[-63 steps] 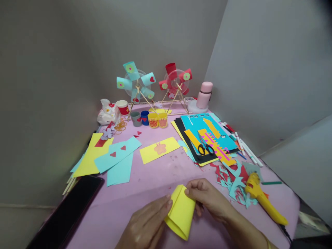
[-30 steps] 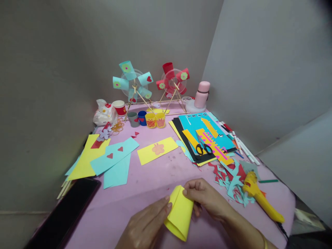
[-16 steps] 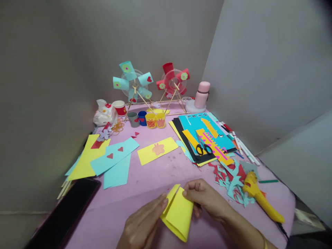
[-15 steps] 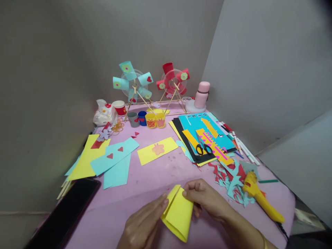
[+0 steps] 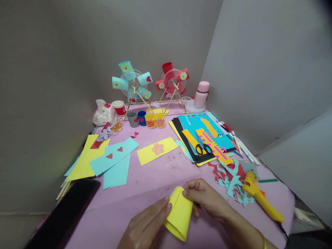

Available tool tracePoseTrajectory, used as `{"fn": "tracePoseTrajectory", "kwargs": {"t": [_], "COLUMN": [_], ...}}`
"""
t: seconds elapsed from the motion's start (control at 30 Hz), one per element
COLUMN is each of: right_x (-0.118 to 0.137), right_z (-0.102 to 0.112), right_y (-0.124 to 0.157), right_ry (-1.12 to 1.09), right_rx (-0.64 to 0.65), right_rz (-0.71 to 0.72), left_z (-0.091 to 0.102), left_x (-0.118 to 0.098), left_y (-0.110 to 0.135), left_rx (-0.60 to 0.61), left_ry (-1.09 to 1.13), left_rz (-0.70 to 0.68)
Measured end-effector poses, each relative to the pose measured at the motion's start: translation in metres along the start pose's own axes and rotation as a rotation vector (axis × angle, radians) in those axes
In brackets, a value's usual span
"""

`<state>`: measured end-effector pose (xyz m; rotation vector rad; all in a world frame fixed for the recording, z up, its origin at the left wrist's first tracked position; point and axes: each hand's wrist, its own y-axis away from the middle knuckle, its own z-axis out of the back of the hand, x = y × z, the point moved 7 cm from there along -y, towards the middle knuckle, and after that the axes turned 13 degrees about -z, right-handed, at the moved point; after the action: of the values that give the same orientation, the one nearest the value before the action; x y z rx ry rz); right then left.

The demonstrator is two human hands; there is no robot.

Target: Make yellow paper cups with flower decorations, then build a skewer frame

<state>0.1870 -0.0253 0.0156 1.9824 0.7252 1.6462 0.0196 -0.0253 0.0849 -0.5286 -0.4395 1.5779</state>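
Note:
A sheet of yellow paper [image 5: 180, 216] is rolled into a short tube near the front of the table, its edges meeting along a slanted seam on top. My left hand [image 5: 149, 221] is closed on the tube's left side, with the fingertips pressing by the seam. On the upper right, my right hand [image 5: 204, 195] pinches the same tube between thumb and fingers. Beyond the hands lies a flat yellow strip [image 5: 145, 156] bearing an orange butterfly shape. Small yellow paper rings [image 5: 150, 121] with orange decorations stand farther back, beside a blue ring [image 5: 141, 118] and a grey one [image 5: 133, 119].
Two paper-bladed wheels [image 5: 132, 83] on stick frames stand at the back. Scissors [image 5: 203, 148] rest on stacked coloured sheets. At right are paper scraps [image 5: 234, 183] and a yellow glue gun [image 5: 264, 200]; a black phone [image 5: 67, 211] lies left. A pink bottle [image 5: 201, 95] stands behind.
The yellow paper's left edge has come in against the other, closing the gap into a rounder tube. My left hand has shifted slightly to the right; the right hand stays put.

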Motion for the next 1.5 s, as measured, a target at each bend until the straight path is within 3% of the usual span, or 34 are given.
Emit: {"fn": "tracePoseTrajectory", "kwargs": {"t": [0.73, 0.9, 1.5], "right_x": [0.0011, 0.0021, 0.0018], "right_z": [0.0009, 0.0014, 0.0005], "right_y": [0.0027, 0.0034, 0.0012], "right_ry": [-0.010, -0.009, -0.035], "right_rx": [-0.002, -0.003, 0.013], "right_rz": [0.012, 0.020, 0.025], "left_z": [-0.0033, -0.0023, -0.0056], "left_x": [-0.0032, -0.0033, -0.0034], "left_y": [0.0005, 0.0004, 0.0008], "left_rx": [0.073, 0.025, 0.046], "left_ry": [-0.033, -0.044, -0.001], "left_rz": [0.008, -0.040, -0.042]}}
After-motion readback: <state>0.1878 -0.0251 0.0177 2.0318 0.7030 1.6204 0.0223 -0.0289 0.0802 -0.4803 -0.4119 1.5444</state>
